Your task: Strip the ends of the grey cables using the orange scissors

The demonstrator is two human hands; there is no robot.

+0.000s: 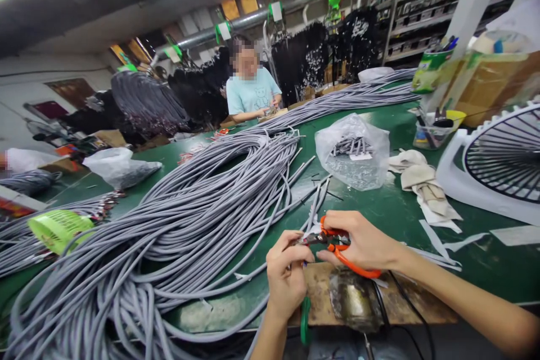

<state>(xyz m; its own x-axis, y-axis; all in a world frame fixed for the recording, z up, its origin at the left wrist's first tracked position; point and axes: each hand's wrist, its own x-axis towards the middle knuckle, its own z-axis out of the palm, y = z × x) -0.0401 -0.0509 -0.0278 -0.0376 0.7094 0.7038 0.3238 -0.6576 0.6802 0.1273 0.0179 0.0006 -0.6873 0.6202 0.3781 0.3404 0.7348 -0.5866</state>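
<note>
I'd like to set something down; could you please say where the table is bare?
Bare green table shows between the right hand, pale cloth and nearer plastic bag, and between that bag and the far cables. Grey coils crowd the left.

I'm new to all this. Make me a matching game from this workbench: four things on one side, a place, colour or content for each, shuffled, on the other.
Things:
1. orange-handled pliers
2. clear bag beyond the pliers
3. fan
4. basket

Matches:
A. white-framed, at the picture's right edge
B. lime green, at the picture's left
C. in the person's right hand
D. holding small dark pieces

Pairs: 1-C, 2-D, 3-A, 4-B
</note>
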